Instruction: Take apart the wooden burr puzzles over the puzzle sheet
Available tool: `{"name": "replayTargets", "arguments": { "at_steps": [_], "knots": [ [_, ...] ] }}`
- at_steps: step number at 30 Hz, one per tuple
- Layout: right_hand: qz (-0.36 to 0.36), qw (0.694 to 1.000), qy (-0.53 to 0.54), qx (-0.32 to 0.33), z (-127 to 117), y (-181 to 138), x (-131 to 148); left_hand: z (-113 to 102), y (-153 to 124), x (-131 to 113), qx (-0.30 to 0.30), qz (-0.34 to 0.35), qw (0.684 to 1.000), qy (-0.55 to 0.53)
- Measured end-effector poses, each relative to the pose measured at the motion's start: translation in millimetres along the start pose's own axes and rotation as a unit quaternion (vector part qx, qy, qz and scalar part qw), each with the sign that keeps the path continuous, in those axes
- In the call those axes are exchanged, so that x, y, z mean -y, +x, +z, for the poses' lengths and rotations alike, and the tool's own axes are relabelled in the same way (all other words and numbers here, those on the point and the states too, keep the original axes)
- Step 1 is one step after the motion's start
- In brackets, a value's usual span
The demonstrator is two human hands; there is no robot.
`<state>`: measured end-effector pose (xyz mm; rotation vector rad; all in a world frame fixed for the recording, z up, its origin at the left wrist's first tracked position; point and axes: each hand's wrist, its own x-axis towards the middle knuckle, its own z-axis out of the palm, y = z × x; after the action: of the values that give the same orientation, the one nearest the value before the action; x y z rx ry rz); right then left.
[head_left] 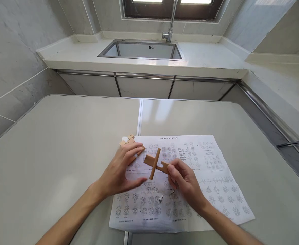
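Two notched wooden bars, crossed into a wooden cross, are held just above the instruction sheet, over its upper-middle area. The right hand is closed on the cross: thumb and fingertips are pinched on the right end of the horizontal bar, while the shorter bar is slotted through it at a slight tilt. The left hand is held over the sheet's upper-left part, fingers loosely spread and extended; loose wooden pieces are touched or nearly touched by the fingertips, contact cannot be confirmed. No firm grip is seen on that side. The loose pieces are lying at the sheet's top-left corner, partly hidden by the hand. The sheet is printed with rows of small diagrams and is spread across the seam of a pale table. A sink with a tap is set into the counter well beyond the sheet's far edge.
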<state>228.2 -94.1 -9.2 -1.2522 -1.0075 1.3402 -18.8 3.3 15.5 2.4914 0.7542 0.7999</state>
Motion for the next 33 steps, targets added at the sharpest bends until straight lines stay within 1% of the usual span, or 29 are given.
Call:
{"name": "replayTargets", "arguments": {
  "at_steps": [2,4,7,10,15,19,27,33],
  "knots": [
    [0.001,0.999,-0.002,0.033,0.1,-1.3,0.5,0.0,-1.7,-4.0,0.039,0.001,0.998,-0.051],
    [0.005,0.998,-0.005,0.065,0.3,-2.9,1.0,2.0,-3.7,-8.4,0.063,-0.006,0.995,-0.077],
    [0.012,0.994,-0.006,0.111,1.0,-4.9,1.8,7.1,-5.6,-14.3,0.075,-0.001,0.994,-0.081],
    [0.013,0.991,-0.005,0.135,1.5,-5.7,2.2,10.9,-5.8,-18.1,0.070,0.022,0.995,-0.072],
    [0.018,0.992,-0.002,0.125,-1.4,-3.6,3.2,8.8,-3.9,-19.4,0.050,0.024,0.996,-0.066],
    [0.022,0.994,-0.011,0.110,-4.6,-0.8,5.2,2.9,-1.7,-18.9,0.049,0.015,0.997,-0.058],
    [0.009,0.992,-0.036,0.119,-11.7,0.1,5.6,-1.0,0.6,-19.7,0.044,0.023,0.997,-0.055],
    [0.012,0.991,-0.015,0.133,-16.5,2.4,0.1,-2.8,2.2,-20.4,0.053,0.031,0.996,-0.060]
  ]
}}
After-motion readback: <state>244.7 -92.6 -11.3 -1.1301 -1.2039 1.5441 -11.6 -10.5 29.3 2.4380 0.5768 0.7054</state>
